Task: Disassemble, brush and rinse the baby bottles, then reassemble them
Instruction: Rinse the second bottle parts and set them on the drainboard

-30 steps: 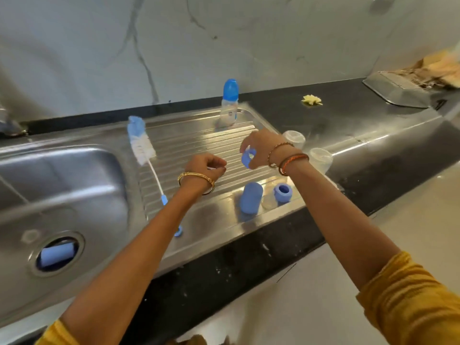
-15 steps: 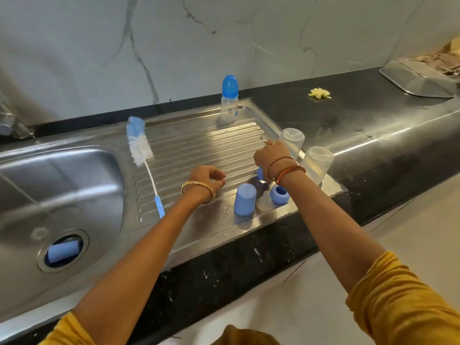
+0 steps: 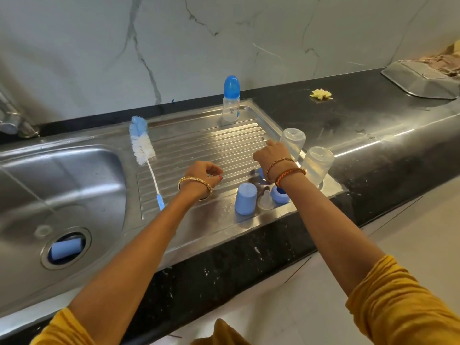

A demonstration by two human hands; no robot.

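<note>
While left hand (image 3: 207,174) hovers clenched over drainboard (image 3: 199,145), right hand (image 3: 271,154) grasp unclear beside upturned bottle (image 3: 293,143).

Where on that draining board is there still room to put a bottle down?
The ribbed middle of the draining board is bare, between the bottle brush, the capped bottle and the right hand. The near right corner is crowded: blue cap, teat, ring, two upturned bottles.

On the drainboard (image 3: 199,143), the brush (image 3: 143,148) lies at 9 o'clock beside the basin (image 3: 62,175). A capped bottle (image 3: 231,102) stands at 12. Two upturned bottles (image 3: 292,143) (image 3: 317,164) stand at 3. A cap (image 3: 245,198), teat (image 3: 265,201) and ring (image 3: 281,194) sit at 5. Another cap (image 3: 65,249) lies in the drain (image 3: 86,236).
</note>
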